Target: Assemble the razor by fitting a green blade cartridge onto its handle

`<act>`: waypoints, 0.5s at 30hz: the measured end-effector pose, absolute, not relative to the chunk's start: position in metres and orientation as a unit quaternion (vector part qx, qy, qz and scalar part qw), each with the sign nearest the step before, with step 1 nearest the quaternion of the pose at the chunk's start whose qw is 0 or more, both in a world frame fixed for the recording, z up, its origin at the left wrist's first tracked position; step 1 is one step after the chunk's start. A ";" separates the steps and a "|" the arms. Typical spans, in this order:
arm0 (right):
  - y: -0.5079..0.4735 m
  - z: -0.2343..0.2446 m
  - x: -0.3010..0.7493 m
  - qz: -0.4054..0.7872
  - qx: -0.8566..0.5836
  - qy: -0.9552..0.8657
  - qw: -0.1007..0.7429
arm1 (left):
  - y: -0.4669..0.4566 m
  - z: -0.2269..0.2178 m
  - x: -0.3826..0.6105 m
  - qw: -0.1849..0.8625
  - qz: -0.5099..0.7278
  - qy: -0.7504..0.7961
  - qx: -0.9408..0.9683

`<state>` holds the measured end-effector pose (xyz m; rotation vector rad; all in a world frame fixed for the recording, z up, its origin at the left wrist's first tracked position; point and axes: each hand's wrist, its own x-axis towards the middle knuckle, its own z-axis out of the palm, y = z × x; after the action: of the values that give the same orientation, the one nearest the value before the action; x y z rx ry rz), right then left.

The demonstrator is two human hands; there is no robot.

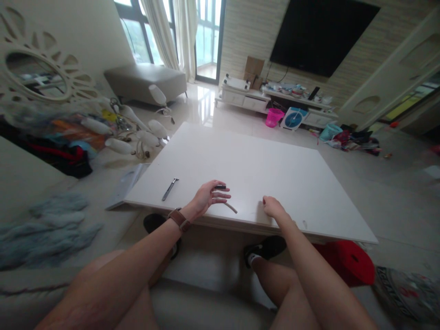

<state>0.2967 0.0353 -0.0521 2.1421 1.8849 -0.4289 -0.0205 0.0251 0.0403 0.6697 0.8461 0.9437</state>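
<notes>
My left hand (208,196), with a brown watch strap on the wrist, hovers low over the white table (261,169) near its front edge. Its fingertips pinch a small dark object (220,187), and a thin curved strip (231,207) trails from under the hand onto the tabletop. My right hand (272,206) rests on the table a little to the right, fingers curled under in a loose fist with nothing visible in it. A small folding knife or similar tool (170,188) lies on the table left of my left hand.
A red stool (347,261) stands under the table's right front corner. A dismantled chandelier (137,133) lies on the floor at the left. A grey bench (146,80), a TV stand (275,98) and floor clutter sit farther back. My knees and dark shoes are below the table edge.
</notes>
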 end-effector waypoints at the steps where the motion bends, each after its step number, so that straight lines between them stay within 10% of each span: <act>1: 0.034 -0.052 0.297 -0.147 0.739 0.644 0.135 | 0.025 0.041 -0.020 0.754 0.432 0.388 0.307; 15: 0.033 -0.048 0.285 -0.145 0.747 0.637 0.124 | 0.025 0.041 -0.020 0.765 0.419 0.391 0.295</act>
<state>0.2852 0.0328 -0.0483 2.1775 1.8587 -0.4228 -0.0198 0.0247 0.0410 0.6402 0.8485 0.9095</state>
